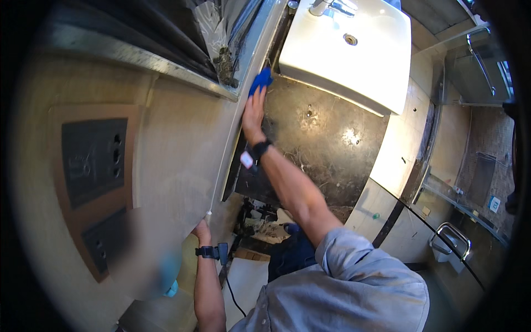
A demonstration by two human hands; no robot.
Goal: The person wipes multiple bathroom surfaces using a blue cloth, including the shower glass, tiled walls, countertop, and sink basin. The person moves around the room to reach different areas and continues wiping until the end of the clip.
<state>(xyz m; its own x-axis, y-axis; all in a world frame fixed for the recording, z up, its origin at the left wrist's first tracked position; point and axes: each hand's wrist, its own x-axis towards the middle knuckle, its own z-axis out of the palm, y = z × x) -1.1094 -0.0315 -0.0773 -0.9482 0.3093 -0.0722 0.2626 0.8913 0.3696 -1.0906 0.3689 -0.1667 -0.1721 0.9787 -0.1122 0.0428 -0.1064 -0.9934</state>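
My right hand (254, 115) reaches forward with fingers stretched over a blue cloth (260, 82). The cloth lies against the narrow strip where the dark stone countertop (323, 137) meets the wall, close to the white washbasin (344, 58). A black strap circles that wrist, with a small pale tag or screen beside it. Lower down, my left hand (202, 230) touches the end edge of the beige wall panel (178, 145). Its fingers are mostly hidden behind that edge. The left wrist bears a black strap with a small device and cable.
A chrome faucet (334, 7) stands on the basin. Dark switch plates (95, 159) sit in a brown frame on the wall. A glass panel (452, 245) with a metal handle (451, 242) is at the right. Cluttered items (261, 220) lie below the countertop. Something blurred and rounded crosses the lower left.
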